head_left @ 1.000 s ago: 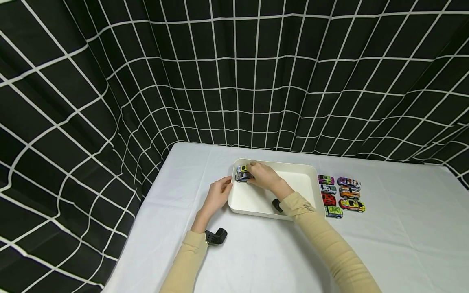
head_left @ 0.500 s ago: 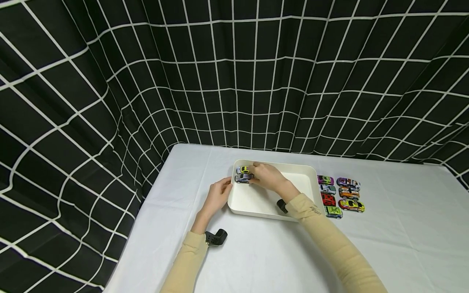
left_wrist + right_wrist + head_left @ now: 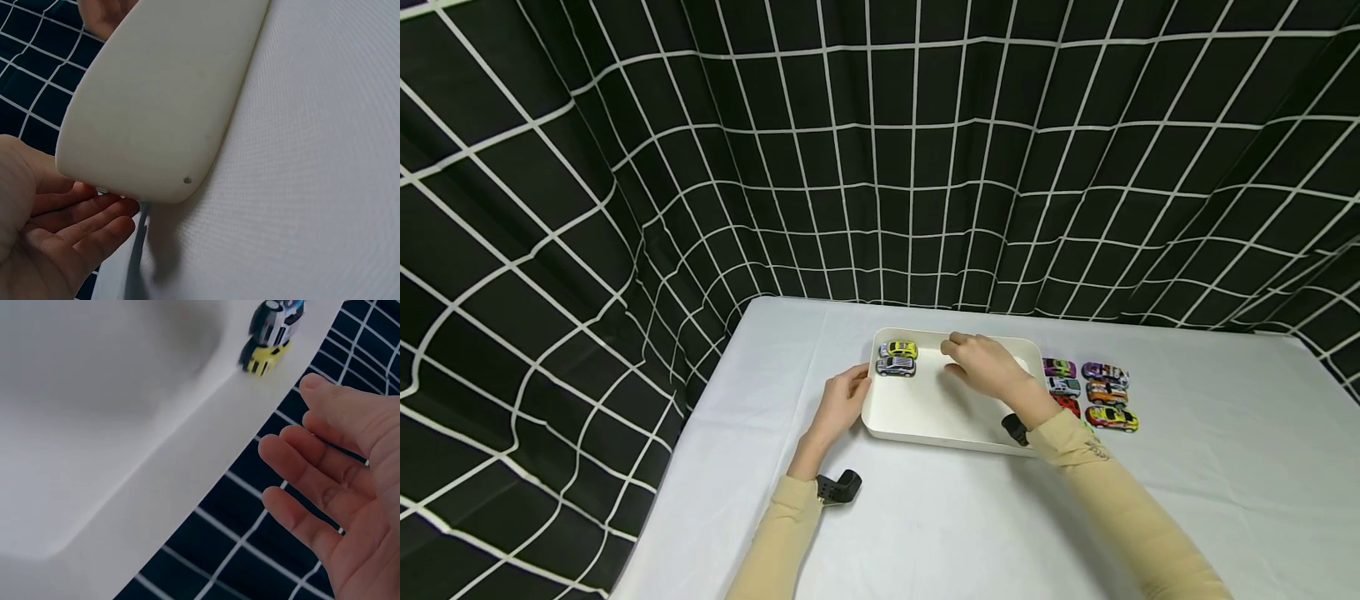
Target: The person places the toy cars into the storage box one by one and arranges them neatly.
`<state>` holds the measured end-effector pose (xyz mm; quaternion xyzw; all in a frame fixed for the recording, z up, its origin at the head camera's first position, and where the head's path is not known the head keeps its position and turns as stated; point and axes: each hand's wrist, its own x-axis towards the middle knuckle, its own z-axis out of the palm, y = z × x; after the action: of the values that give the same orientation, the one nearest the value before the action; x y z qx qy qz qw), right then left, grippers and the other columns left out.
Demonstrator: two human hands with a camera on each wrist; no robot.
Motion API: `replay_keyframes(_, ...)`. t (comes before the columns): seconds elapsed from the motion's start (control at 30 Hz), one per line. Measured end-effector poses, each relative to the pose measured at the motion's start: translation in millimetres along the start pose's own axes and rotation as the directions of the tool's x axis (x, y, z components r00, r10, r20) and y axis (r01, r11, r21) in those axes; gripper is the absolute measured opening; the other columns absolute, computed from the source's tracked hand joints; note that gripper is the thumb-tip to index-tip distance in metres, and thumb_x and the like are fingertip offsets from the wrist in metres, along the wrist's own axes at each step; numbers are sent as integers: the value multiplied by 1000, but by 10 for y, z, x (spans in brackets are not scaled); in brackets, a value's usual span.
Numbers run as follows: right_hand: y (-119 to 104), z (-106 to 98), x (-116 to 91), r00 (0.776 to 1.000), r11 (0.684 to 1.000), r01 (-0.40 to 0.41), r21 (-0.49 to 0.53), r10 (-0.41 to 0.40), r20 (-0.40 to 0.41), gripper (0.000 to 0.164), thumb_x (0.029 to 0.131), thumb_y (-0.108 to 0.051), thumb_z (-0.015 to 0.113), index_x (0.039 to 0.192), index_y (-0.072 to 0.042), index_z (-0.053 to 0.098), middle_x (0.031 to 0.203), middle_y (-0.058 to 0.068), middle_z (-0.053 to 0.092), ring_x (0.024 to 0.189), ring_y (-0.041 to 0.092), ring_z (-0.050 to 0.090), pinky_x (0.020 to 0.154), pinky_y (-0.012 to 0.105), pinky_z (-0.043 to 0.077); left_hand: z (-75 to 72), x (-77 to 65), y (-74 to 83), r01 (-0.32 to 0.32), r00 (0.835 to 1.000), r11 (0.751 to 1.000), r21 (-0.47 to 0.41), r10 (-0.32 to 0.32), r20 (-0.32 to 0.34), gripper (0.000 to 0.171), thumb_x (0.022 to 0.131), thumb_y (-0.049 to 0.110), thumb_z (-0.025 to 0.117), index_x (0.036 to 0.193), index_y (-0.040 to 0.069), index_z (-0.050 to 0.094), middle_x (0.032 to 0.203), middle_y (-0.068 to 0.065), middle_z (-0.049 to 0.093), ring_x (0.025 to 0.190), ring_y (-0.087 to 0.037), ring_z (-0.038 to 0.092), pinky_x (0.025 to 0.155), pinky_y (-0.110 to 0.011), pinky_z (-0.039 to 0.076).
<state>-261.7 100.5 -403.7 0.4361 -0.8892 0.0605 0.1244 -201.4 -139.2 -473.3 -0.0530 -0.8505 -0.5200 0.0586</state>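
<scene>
A white tray (image 3: 917, 412) lies on the table with two toy cars in its far left corner. The yellow toy car (image 3: 901, 349) is by the back wall; a silver-grey toy car (image 3: 896, 367) sits just in front of it. At the tray's left end is my left hand (image 3: 841, 402); the left wrist view shows its loosely extended fingers (image 3: 103, 240) against the outer wall. My right hand (image 3: 988, 367), holding nothing, is over the tray near its back wall. Its fingers are relaxed and parted in the right wrist view, where both cars show beyond the thumb.
Right of the tray, several toy cars stand in two columns, among them a purple-green one (image 3: 1060, 367), an orange one (image 3: 1107, 393) and a yellow-red one (image 3: 1112, 418). My right forearm partly covers the nearer column. A black gridded curtain (image 3: 925, 208) hangs behind the white table (image 3: 910, 525).
My right hand has let go of the silver-grey car and moved right, away from both cars, which are now uncovered. My left hand stays at the tray's left end.
</scene>
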Motion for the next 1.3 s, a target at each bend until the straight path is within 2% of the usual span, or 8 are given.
replay_keyframes(0.23,120,-71,-254,1000,1000,-10,-27,9,-27,17,76,-7,75,86,0,62,80,8,59,71,25,61,66,39,53,-3,-7,6,13,1000,1000,0,-13,0,33,95,4,49,125,-9,51,117,-23,59,101,-29,62,82,-28,54)
replay_keyframes(0.4,192,-119,-427,998,999,8,-42,-11,-64,18,74,-4,76,82,-1,61,78,8,59,69,25,60,65,39,52,-14,-16,23,8,1000,1000,-9,-8,-1,33,95,3,49,125,-10,51,116,-25,59,100,-30,62,82,-30,54)
replay_keyframes(0.6,276,-159,-641,997,999,-4,-47,0,-71,16,74,-2,75,83,0,61,79,9,59,69,25,60,62,37,53,-12,-22,23,12,1000,1000,-10,-12,6,33,95,3,48,125,-9,51,116,-24,60,100,-30,62,81,-29,54)
replay_keyframes(0.93,387,-206,-1074,992,994,-96,-48,91,-92,22,71,0,77,89,3,65,82,11,60,71,26,60,63,39,53,-7,-19,31,35,999,999,0,-35,1,33,95,5,49,126,-8,51,116,-23,60,101,-29,62,83,-29,54)
replay_keyframes(1.13,443,-177,-1342,979,990,-135,-33,128,-161,23,70,1,76,91,5,66,85,15,62,73,29,61,60,39,54,-12,-16,25,37,999,999,-10,-37,-4,33,95,4,49,125,-9,51,115,-23,60,101,-29,62,82,-29,54)
replay_keyframes(1.3,516,-182,-1556,969,988,-151,-6,147,-197,23,67,4,76,87,3,64,79,11,59,65,21,57,53,35,51,-9,-25,42,32,999,999,-20,-32,8,34,96,5,48,127,-9,50,116,-24,60,101,-29,62,82,-29,54)
